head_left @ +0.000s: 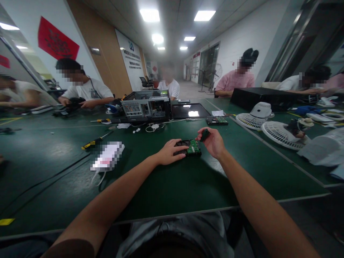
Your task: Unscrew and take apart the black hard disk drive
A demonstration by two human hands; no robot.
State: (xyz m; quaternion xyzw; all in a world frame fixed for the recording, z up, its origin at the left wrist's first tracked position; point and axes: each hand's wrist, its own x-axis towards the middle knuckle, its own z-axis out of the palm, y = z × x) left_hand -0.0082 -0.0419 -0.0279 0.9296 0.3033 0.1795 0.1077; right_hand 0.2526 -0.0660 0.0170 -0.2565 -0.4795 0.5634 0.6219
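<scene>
Drive (191,148) is flat on the green table (166,193), straight out at 12 o'clock from the wearer. Small, rectangular, dark casing. Green board (194,145) fills its 3 o'clock end, pale specks on it; 9 o'clock end is dark with curved shapes, partly covered by fingers. Near edge plain black.

Left hand (169,152) comes in from the drive's 8 o'clock, holding it: thumb along the near edge, one finger laid across the top, the rest toward the far edge.

Right hand (214,143) is raised just off the drive's 2 o'clock corner, thumb and fingers pinching a small dark piece (205,134). Can't tell what it is.

Around the drive: second drive (217,120) at 1 o'clock, screen panel (191,111) at 12, open PC case (146,107) at 11, yellow-black screwdriver (92,144) and pixelated phone (107,156) near 9, fan head (280,135) near 3.
</scene>
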